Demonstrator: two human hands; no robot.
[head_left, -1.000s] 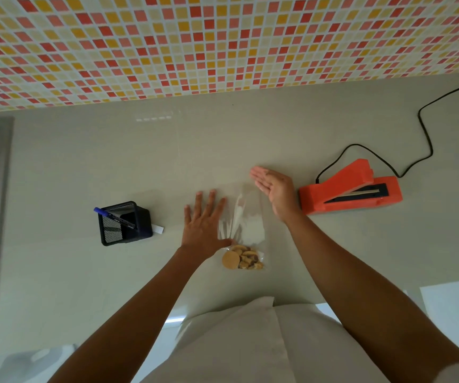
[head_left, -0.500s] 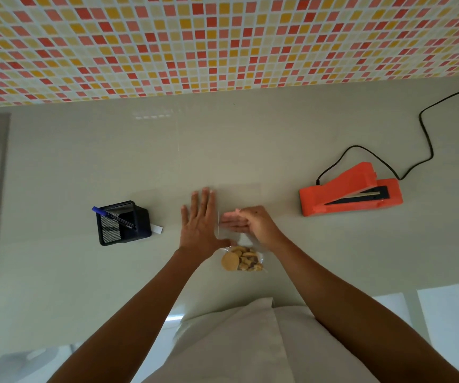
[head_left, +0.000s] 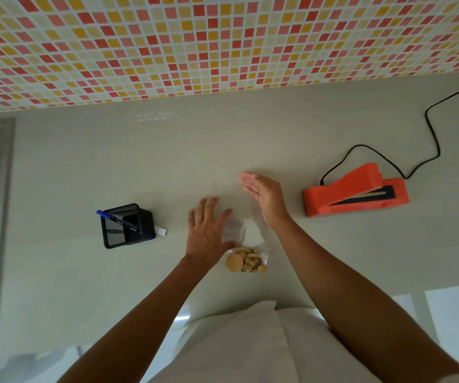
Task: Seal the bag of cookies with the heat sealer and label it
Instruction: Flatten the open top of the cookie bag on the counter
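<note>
Just beyond the left hand (head_left: 207,233), whose spread fingers press the clear bag (head_left: 243,230) flat on the table (head_left: 84,272), the right hand (head_left: 264,196), open and empty, has swept off its top toward the orange heat sealer (head_left: 355,194), likely smoothing air before sealing.

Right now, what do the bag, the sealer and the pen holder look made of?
Bag: thin clear plastic film, glossy; the counter shows through and it catches glare.
Sealer: orange moulded plastic, matte, with a dark strip in the base.
Pen holder: black mesh, probably metal; fine holes are visible.
</note>
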